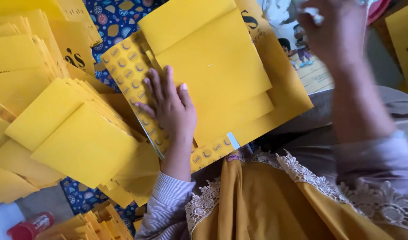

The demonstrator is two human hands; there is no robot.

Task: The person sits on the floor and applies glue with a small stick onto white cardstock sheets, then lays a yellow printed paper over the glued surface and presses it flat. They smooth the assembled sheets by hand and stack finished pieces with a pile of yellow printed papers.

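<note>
My left hand (168, 104) lies flat, fingers spread, on a folded yellow paper piece (213, 66) whose patterned edge strip (126, 66) shows small round marks. The piece rests on a larger yellow sheet (288, 95) in front of me. My right hand (332, 33) is raised at the upper right, blurred, with its fingers curled near something small and white; I cannot tell what it is. A striped sleeve covers my left forearm, a mauve sleeve my right.
Stacks of folded yellow pieces (75, 133) fan out at the left over a dark blue patterned cloth (119, 18). More yellow stacks (93, 222) lie at the bottom left beside a red-capped glue bottle (28, 226). A printed illustrated sheet (310, 66) sits at the upper right.
</note>
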